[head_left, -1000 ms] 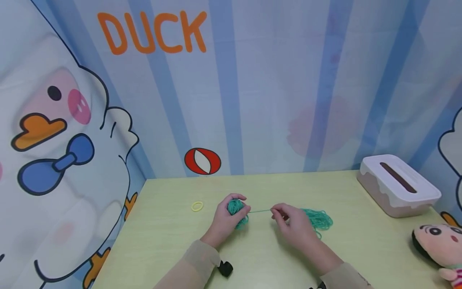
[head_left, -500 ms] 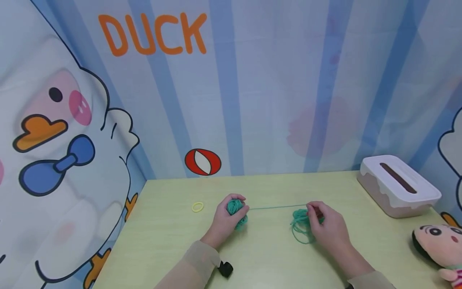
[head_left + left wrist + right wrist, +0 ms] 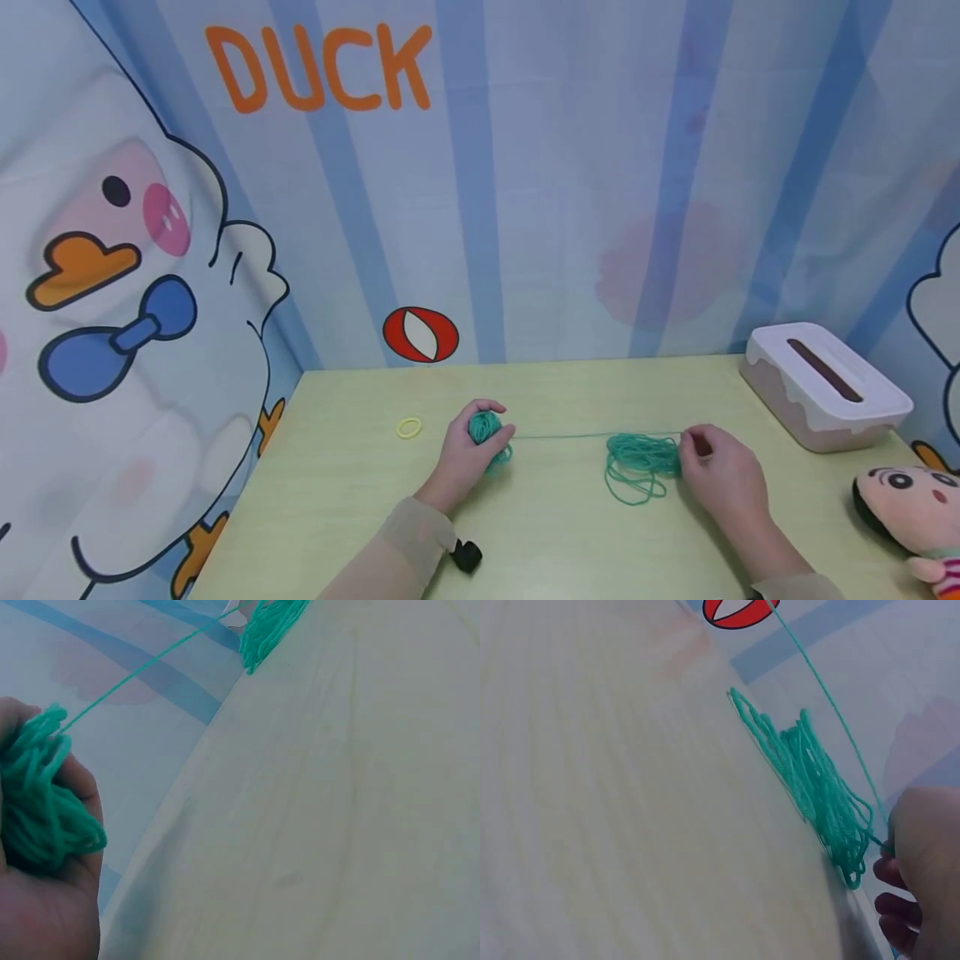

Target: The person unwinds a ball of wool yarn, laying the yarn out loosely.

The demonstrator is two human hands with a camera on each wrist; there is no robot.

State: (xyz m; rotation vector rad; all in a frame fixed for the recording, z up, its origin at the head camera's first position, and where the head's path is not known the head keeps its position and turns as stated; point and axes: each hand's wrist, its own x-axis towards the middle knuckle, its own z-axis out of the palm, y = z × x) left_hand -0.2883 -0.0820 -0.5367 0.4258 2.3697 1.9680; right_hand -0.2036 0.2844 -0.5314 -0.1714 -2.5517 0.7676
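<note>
My left hand (image 3: pixel 465 457) grips a bundle of green yarn (image 3: pixel 483 427), its thumb and fingers curled round the strands. In the left wrist view the bundle (image 3: pixel 49 802) fills the palm, with loops hanging out. A single strand (image 3: pixel 562 436) runs taut from it to my right hand (image 3: pixel 723 471), which pinches the strand between thumb and fingertips. Beneath that strand, a loose heap of green yarn (image 3: pixel 641 458) lies on the table, right beside the right hand's fingers. The right wrist view shows the same heap (image 3: pixel 821 791) in long loops.
A yellow ring (image 3: pixel 408 428) lies on the table (image 3: pixel 360 517) left of the left hand. At the back right stands a tissue box (image 3: pixel 825 392) with a white lid. A plush doll (image 3: pixel 911 508) is at the right edge. A printed curtain (image 3: pixel 555 183) hangs behind the table.
My right hand has moved to the right along the table, and the taut strand between the hands has grown longer. The left hand stays nearly in place, still gripping the bundle.
</note>
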